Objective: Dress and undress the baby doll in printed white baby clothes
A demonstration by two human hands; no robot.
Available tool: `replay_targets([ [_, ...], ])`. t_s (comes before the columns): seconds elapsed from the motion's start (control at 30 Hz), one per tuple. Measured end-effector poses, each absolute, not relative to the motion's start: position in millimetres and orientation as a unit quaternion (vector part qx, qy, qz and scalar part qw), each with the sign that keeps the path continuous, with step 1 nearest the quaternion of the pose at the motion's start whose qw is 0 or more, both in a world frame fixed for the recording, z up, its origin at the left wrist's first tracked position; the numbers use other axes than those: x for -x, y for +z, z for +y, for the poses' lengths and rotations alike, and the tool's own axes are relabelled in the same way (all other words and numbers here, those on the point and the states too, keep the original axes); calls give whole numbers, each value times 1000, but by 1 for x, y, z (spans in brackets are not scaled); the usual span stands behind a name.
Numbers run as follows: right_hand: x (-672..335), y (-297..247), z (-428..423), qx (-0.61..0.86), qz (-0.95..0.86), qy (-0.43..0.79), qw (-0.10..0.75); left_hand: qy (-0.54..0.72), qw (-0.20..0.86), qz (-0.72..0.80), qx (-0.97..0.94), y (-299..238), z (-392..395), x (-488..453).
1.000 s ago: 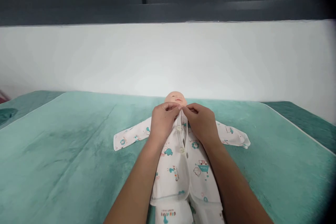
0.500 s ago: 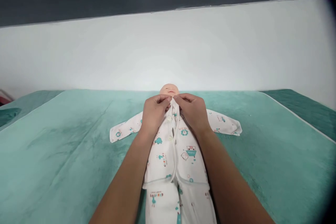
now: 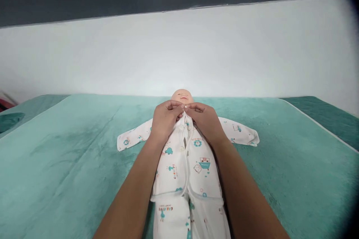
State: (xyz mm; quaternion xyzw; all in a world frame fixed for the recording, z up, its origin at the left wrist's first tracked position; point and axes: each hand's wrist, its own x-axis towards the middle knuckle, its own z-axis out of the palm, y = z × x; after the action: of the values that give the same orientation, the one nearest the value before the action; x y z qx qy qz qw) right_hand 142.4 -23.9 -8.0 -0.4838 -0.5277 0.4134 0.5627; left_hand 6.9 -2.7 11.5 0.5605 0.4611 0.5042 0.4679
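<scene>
A baby doll lies on its back, its head farthest from me. It wears a white printed jacket with sleeves spread to both sides, and matching trousers. At the top of the jacket front, just under the doll's chin, my left hand pinches the left edge of the collar. My right hand pinches the right edge, its fingertips meeting those of the left. Whatever fastener lies between the fingertips is hidden. Lower down, the jacket's front edges are slightly parted, and a pale button shows on the left edge.
The doll lies on a green plush cover with a darker green border at the right. Behind it rises a white wall, below a dark window frame with bars at upper left. Something red shows at the left edge.
My right hand has moved slightly left and down, bringing the collar edges together at the fingertips. The jacket's top gap has narrowed. The doll and sleeves lie almost as before.
</scene>
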Motion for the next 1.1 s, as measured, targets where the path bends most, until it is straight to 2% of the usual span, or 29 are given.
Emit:
replay_targets([
  [0.2,-146,-7,-25,464,-546,432,547,500,473,459,-562,11,-2,-5],
  [0.53,-135,0,-29,551,-654,242,458,475,457,469,-588,11,0,-2],
  [0.77,-136,1,-33,561,-655,288,416,464,470,460,-594,7,2,-1],
  [1.1,-136,4,-33,520,-611,378,462,498,579,386,-518,11,-3,3],
])
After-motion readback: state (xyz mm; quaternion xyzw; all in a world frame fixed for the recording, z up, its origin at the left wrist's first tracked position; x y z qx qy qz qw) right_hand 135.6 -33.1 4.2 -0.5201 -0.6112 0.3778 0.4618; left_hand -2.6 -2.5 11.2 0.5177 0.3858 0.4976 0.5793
